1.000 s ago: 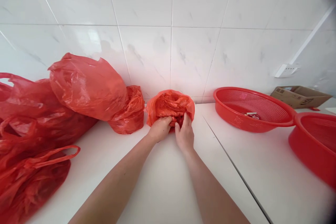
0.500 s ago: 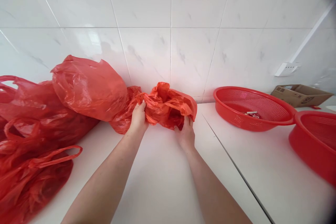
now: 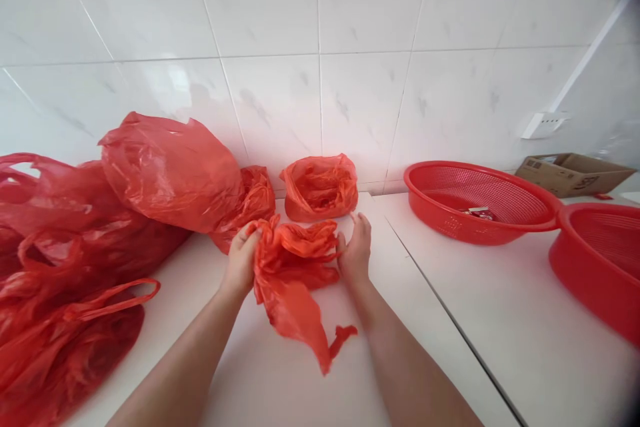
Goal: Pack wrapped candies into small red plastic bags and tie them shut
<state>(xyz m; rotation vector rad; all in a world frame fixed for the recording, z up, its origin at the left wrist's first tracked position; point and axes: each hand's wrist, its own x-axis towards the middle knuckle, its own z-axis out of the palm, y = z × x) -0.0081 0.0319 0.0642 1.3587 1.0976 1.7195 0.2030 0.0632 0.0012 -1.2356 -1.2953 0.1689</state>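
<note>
A crumpled red plastic bag (image 3: 295,280) hangs above the white table, with a torn-looking strip trailing toward me. My left hand (image 3: 243,260) is closed around its gathered left side. At its right edge is my right hand (image 3: 356,250), fingers stretched up and thumb by the plastic; whether the thumb touches is hard to tell. Behind the held bag, against the wall, sits another red plastic bag (image 3: 323,190), its mouth open and bunched plastic inside. To the left of my left hand rests a large puffed-up red bag (image 3: 173,173).
More red plastic bags (image 3: 70,333) with loop handles are heaped at left. On the right stand a red mesh basket (image 3: 480,230) with a small packet inside, a second red basket (image 3: 590,273) and a cardboard box (image 3: 570,177). A tiled wall (image 3: 365,100) bounds the table's back.
The crumpled bag has come toward me in my left hand, away from the bag at the wall, which now shows separately. My right hand's fingers have left the bag's opening and straightened.
</note>
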